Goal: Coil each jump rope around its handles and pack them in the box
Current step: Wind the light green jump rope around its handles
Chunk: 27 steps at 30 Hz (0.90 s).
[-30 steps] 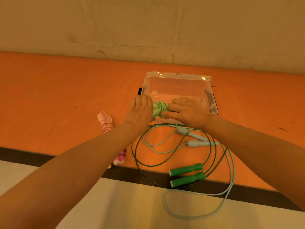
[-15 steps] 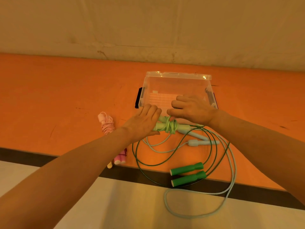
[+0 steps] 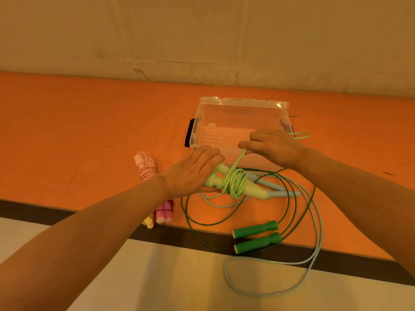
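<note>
My left hand (image 3: pixel 193 172) grips the two pale green handles (image 3: pixel 251 187) of a light green jump rope (image 3: pixel 234 181), whose cord is wound around them in several turns. My right hand (image 3: pixel 272 147) pinches the free end of that cord, pulled taut up toward the clear plastic box (image 3: pixel 224 113); a small loop sticks out past its knuckles. The box stands open behind both hands. A dark green rope with green handles (image 3: pixel 256 236) and a pale blue rope (image 3: pixel 316 225) lie loose in front. A coiled pink rope (image 3: pixel 147 170) lies to the left.
Everything sits on an orange mat (image 3: pixel 67 142) with a dark front border (image 3: pixel 33 211). Pink and yellow handle ends (image 3: pixel 160 217) peek out beside my left forearm. A plain wall rises behind the mat.
The light green bundle came out from the box front toward me. My right hand let go of the bundle and now pulls the cord's free end up and right.
</note>
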Motion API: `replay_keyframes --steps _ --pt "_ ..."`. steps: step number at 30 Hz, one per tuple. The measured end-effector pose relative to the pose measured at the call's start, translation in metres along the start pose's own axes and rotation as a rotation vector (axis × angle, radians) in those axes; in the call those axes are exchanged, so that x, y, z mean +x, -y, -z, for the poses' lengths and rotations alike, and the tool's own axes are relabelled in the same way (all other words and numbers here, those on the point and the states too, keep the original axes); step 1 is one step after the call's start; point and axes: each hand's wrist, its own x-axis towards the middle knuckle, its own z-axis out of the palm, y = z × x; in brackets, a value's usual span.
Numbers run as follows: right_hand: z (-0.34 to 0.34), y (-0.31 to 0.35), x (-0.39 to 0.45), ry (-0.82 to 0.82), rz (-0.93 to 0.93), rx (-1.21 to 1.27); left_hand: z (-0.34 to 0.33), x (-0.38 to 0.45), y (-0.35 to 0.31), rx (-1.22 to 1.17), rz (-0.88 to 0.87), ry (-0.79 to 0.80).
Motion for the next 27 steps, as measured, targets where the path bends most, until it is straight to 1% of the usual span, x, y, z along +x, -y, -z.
replay_keyframes --steps 3,5,6,8,12,14,17,21,24,27 --pt "-0.002 0.002 -0.009 0.009 -0.080 -0.024 0.002 0.006 0.000 -0.086 0.104 -0.081" --pt "-0.001 0.004 -0.012 0.055 -0.175 0.007 0.004 0.010 0.003 -0.115 0.173 -0.127" --pt "-0.002 0.005 -0.012 0.113 -0.229 0.051 0.005 0.011 0.005 -0.115 0.199 -0.145" --pt "-0.009 0.004 -0.012 0.202 -0.286 0.129 0.005 0.011 0.009 -0.093 0.247 -0.163" --pt "-0.019 0.005 -0.012 0.223 -0.341 0.224 0.006 0.009 0.012 -0.105 0.371 -0.160" --pt "-0.020 0.005 -0.012 0.216 -0.320 0.212 0.008 0.007 0.015 -0.110 0.390 -0.139" --pt "-0.022 0.004 -0.015 0.150 -0.217 0.116 0.012 0.003 0.022 -0.093 0.417 -0.126" --pt "-0.026 -0.002 -0.020 0.117 -0.193 0.047 0.014 -0.001 0.029 -0.056 0.436 -0.132" --pt "-0.025 -0.001 -0.024 0.101 -0.180 -0.014 0.015 -0.001 0.032 -0.062 0.498 -0.151" --pt "-0.024 -0.001 -0.026 0.066 -0.136 -0.076 0.013 -0.001 0.035 -0.055 0.573 -0.134"
